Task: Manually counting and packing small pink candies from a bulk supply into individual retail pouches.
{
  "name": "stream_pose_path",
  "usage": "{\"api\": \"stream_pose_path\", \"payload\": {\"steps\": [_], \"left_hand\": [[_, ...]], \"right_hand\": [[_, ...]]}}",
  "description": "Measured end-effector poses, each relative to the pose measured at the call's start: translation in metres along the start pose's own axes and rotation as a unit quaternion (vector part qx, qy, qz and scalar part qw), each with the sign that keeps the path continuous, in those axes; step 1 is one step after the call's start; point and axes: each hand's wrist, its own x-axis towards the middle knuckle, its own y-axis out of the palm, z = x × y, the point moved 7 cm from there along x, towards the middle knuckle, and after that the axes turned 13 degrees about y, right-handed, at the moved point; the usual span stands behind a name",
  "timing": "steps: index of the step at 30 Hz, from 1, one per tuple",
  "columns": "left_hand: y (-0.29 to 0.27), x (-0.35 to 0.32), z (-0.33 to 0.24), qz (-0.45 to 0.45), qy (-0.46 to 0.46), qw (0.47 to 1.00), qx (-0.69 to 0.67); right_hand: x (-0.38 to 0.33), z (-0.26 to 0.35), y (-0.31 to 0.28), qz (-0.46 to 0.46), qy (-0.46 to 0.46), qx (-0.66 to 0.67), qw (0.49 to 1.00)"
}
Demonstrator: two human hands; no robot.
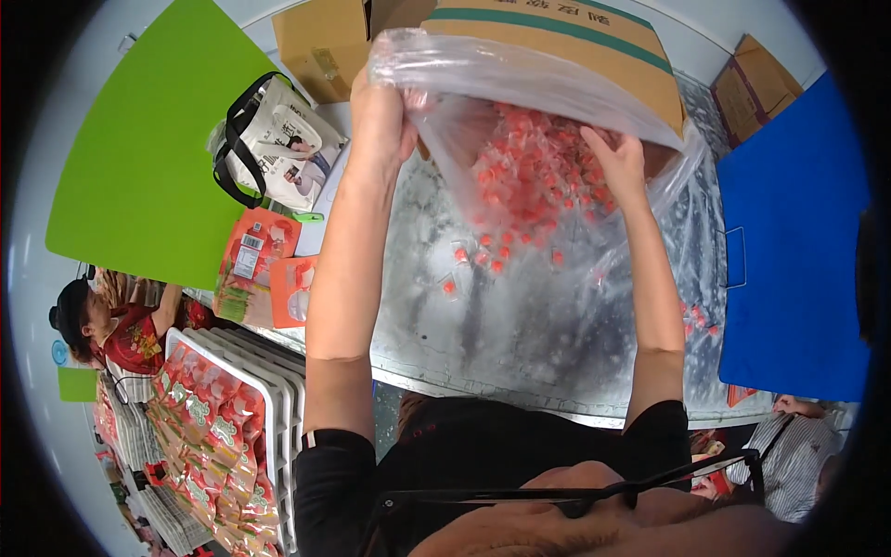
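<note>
Clear bag (520, 84) of red candies (524, 172), both hands' grip at rim

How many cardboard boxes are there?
3: one behind the plastic bag, one at top left of it, one at far right. Others may be hidden.

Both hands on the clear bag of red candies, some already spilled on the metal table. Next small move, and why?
Probably lift the left hand higher: the bag tilts down toward the table, the right hand holds its lower side, most candies remain inside.
</note>
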Motion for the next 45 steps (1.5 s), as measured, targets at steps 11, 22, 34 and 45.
{"api": "stream_pose_path", "payload": {"steps": [11,22,34,45], "left_hand": [[-0.052,-0.134,0.082,0.634,-0.344,0.637,0.272],[-0.094,0.004,0.230,0.257,0.037,0.843,0.471],[-0.008,-0.078,0.088,0.367,0.003,0.893,0.261],[-0.013,-0.114,0.092,0.309,-0.162,0.890,0.292]], "right_hand": [[0.022,-0.056,0.050,0.058,-0.134,-0.223,0.964],[0.047,-0.146,0.067,0.080,-0.152,-0.322,0.931],[-0.081,-0.061,-0.057,-0.013,0.123,0.336,0.934],[-0.072,0.042,-0.125,-0.424,-0.073,-0.289,0.855]]}}
